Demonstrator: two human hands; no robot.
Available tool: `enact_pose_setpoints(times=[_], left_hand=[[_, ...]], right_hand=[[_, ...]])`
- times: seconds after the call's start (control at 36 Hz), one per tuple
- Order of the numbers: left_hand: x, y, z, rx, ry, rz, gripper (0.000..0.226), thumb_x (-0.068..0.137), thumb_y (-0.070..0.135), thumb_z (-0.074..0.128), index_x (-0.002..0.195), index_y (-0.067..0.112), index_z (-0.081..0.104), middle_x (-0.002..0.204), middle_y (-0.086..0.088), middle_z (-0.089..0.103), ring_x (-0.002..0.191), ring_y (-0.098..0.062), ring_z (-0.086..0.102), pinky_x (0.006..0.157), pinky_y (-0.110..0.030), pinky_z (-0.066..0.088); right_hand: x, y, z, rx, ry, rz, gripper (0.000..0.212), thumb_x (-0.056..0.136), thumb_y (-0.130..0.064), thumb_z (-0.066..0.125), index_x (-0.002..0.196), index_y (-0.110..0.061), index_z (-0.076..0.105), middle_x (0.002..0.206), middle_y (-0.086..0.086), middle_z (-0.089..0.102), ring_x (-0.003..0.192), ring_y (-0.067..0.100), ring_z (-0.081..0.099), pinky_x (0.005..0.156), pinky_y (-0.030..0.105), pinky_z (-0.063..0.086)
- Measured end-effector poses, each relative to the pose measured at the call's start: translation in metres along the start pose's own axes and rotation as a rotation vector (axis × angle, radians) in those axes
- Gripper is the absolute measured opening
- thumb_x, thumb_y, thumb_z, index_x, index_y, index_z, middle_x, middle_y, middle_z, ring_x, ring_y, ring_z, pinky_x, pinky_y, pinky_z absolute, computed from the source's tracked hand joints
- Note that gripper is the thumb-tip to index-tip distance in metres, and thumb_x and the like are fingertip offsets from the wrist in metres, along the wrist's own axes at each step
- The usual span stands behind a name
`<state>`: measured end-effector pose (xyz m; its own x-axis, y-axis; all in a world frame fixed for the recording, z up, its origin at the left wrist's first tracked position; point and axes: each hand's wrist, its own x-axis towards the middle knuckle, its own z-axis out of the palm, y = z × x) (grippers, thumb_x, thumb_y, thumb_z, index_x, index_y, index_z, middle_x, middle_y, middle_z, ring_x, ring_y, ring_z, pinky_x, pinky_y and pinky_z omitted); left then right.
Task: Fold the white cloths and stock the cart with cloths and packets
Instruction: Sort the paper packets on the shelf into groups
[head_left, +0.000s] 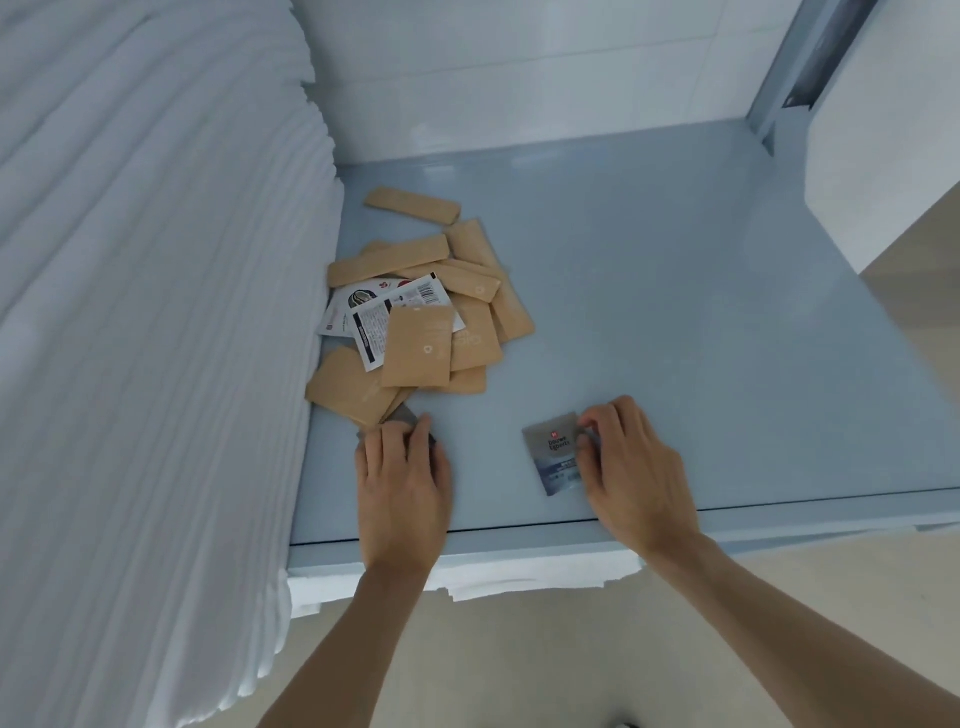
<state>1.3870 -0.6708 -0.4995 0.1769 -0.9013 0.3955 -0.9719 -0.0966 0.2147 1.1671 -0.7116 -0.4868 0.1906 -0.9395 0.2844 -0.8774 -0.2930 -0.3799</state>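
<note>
Right hand (631, 467) pinching upright grey packet (553, 454)

Two hands show at the bottom of the frame, the left hand (402, 467) and the right hand (634, 462). Two grey packets lie at lower centre, one (553, 452) plainly seen under the right hand, the other (402, 415) mostly hidden under the left. The tan packets (415, 348) in the heap at centre left number about a dozen; overlaps prevent an exact count. At least two white printed packets (384, 312) lie among them. One tall stack of white cloths (145, 312) fills the left side.
</note>
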Motion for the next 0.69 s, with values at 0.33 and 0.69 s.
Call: enact_pose_setpoints(times=[0.33,0.69], left_hand=[[-0.004,-0.002,0.001,-0.155,0.073,0.072,0.026,0.091,0.013,0.072,0.111,-0.004,0.071,0.11,-0.016,0.068,0.101,-0.035,0.063,0.078,-0.044,0.059],[0.024,0.079,-0.01,-0.878,-0.076,-0.561,0.032,0.101,0.027,0.057,0.075,0.01,0.065,0.064,0.004,0.06,0.054,-0.002,0.053,0.052,-0.014,0.038]], right_hand=[[-0.003,-0.003,-0.003,-0.004,0.007,-0.002,0.006,0.093,-0.013,0.059,0.095,-0.007,0.059,0.091,0.008,0.053,0.07,0.027,0.057,0.043,0.027,0.035],[-0.003,0.002,-0.002,0.151,-0.015,0.066,0.014,0.095,-0.008,0.052,0.106,-0.006,0.06,0.099,0.009,0.053,0.081,0.029,0.056,0.06,0.036,0.046]])
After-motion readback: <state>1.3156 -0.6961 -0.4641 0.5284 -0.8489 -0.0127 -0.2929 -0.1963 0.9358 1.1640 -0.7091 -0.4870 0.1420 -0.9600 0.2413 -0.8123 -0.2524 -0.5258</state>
